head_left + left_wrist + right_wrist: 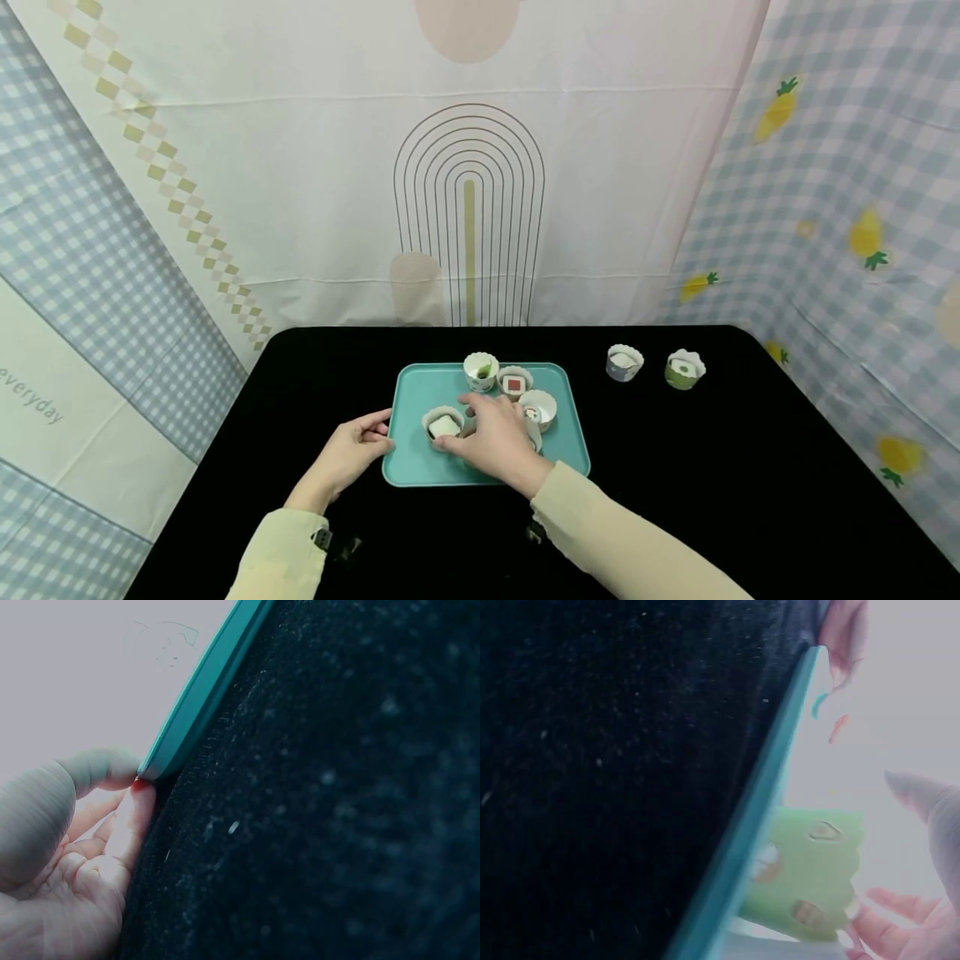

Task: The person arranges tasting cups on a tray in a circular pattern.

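Observation:
A turquoise tray [411, 467] lies on the black table. My left hand [352, 450] pinches its left rim between thumb and finger, as the left wrist view shows. Over the tray is my right hand [498, 437], thumb and fingers spread apart. Its thumb and forefinger overlap the right side of a scalloped baking cup [442, 427] with a white piece inside. A green baking cup [810, 862] stands near the right fingers in the right wrist view, mostly hidden by the hand in the head view. Behind the hand are cups with a green piece [481, 372] and a red-square piece [514, 383].
Another white cup [546, 407] stands at the tray's right side, partly behind the right hand. Off the tray, at the table's back right, are a grey-blue cup [622, 364] and a green cup [682, 372], each with a pale piece inside. Patterned curtains [330, 167] hang behind.

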`<state>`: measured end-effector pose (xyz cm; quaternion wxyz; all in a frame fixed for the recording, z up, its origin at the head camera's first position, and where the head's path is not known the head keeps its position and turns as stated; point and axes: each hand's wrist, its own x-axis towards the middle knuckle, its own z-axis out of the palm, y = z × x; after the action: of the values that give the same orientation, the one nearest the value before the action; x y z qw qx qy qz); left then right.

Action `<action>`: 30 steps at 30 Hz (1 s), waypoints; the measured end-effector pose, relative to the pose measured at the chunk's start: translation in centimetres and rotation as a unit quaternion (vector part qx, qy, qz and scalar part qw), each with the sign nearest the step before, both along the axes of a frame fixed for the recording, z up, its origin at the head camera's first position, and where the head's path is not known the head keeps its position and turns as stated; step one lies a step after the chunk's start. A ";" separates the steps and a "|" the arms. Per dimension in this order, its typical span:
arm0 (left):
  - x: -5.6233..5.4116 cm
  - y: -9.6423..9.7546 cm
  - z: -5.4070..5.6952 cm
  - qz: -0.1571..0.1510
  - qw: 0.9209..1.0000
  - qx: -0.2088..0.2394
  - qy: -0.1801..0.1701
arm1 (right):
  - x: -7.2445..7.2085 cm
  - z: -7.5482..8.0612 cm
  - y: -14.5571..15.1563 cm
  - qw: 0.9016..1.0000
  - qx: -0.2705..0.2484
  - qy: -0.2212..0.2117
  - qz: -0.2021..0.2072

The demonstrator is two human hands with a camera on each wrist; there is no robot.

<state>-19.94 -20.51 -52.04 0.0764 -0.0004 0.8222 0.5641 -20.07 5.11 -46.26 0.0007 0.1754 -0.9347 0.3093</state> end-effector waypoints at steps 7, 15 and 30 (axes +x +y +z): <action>0.0 -0.1 0.1 -0.001 1.000 0.001 0.000 | 0.6 1.2 2.1 0.998 -0.032 0.049 -0.023; 0.1 -0.1 0.3 -0.001 1.000 0.005 0.002 | 0.4 2.1 5.5 0.994 -0.066 0.067 -0.052; 0.1 -0.1 0.0 -0.007 1.000 0.002 0.004 | 0.2 1.6 12.9 0.991 -0.063 0.047 -0.108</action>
<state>-19.89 -20.60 -52.05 0.0769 0.0080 0.8211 0.5655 -19.89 18.04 -44.66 0.0895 0.0871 -0.9255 0.3574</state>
